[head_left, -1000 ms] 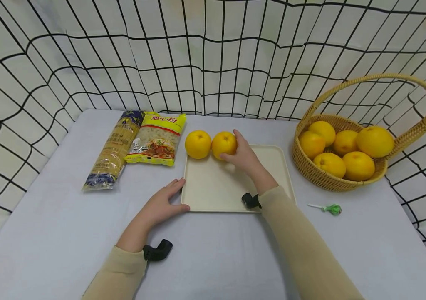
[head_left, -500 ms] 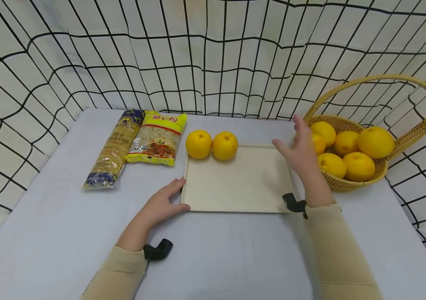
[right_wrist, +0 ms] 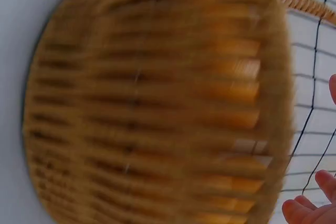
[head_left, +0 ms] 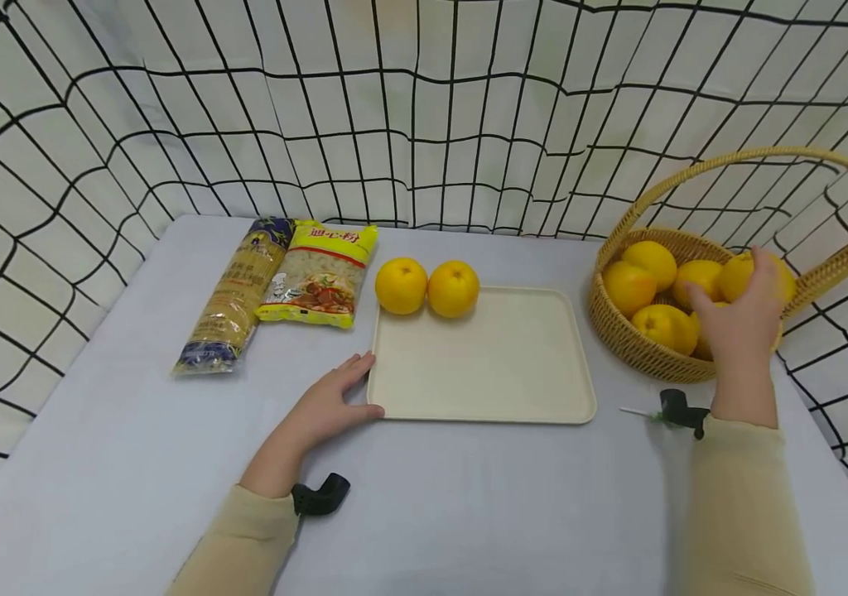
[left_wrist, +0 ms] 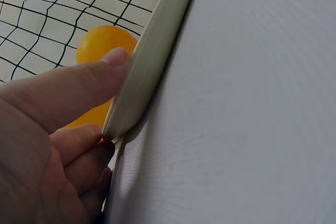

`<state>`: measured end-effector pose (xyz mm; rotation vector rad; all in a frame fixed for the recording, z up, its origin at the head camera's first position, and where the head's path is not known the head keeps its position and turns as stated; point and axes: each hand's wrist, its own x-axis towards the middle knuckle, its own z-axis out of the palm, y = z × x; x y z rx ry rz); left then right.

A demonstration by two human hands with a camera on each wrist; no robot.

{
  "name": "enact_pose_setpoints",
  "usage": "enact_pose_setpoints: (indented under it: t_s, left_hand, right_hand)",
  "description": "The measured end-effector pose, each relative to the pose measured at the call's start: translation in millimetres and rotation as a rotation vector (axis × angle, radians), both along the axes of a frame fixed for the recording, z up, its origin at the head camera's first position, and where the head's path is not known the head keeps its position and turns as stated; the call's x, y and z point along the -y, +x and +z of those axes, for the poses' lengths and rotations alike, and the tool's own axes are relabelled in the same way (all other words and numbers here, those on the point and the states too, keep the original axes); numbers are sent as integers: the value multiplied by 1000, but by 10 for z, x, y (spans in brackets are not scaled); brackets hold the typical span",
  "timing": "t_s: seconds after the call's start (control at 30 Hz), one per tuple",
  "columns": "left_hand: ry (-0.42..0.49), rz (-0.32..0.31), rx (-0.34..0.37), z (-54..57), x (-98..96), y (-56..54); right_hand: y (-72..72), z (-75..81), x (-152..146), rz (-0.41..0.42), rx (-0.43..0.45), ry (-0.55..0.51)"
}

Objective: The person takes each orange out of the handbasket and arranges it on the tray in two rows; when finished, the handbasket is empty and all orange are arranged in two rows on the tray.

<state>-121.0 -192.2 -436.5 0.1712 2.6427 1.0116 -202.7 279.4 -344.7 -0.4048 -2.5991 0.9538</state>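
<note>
At the near-left corner of the cream tray (head_left: 491,364), my left hand (head_left: 330,406) rests with its thumb on the front rim and its fingers along the left side. The left wrist view shows the thumb lying over the tray's rim (left_wrist: 140,77). Two oranges (head_left: 402,286) sit side by side at the tray's far-left corner. My right hand (head_left: 740,323) is over the wicker basket (head_left: 640,352), thumb and fingers spread by the rightmost orange (head_left: 735,273). In the right wrist view the woven basket side (right_wrist: 157,103) blurs past, fingertips (right_wrist: 299,212) beyond its rim.
Several oranges (head_left: 628,285) lie in the basket under its tall handle (head_left: 774,153). A pack of spaghetti (head_left: 233,290) and a yellow food bag (head_left: 320,277) lie left of the tray. A lollipop (head_left: 640,412) is partly behind the right wrist camera. Black netting (head_left: 469,124) encloses the table.
My right hand has left the second orange on the tray and swung right to the basket, over its oranges. My left hand has stayed at the tray corner.
</note>
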Motion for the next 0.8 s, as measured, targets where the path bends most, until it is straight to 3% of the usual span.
enact_pose_setpoints:
  t_s: [0.27,0.8]
  left_hand:
    - [-1,-2,1,1,0,1]
    - [-4,9,27,26,-8,-3]
  right_hand:
    - [46,-53,-333,-78,46,-28]
    - [-46,-157,-518,-9,61,51]
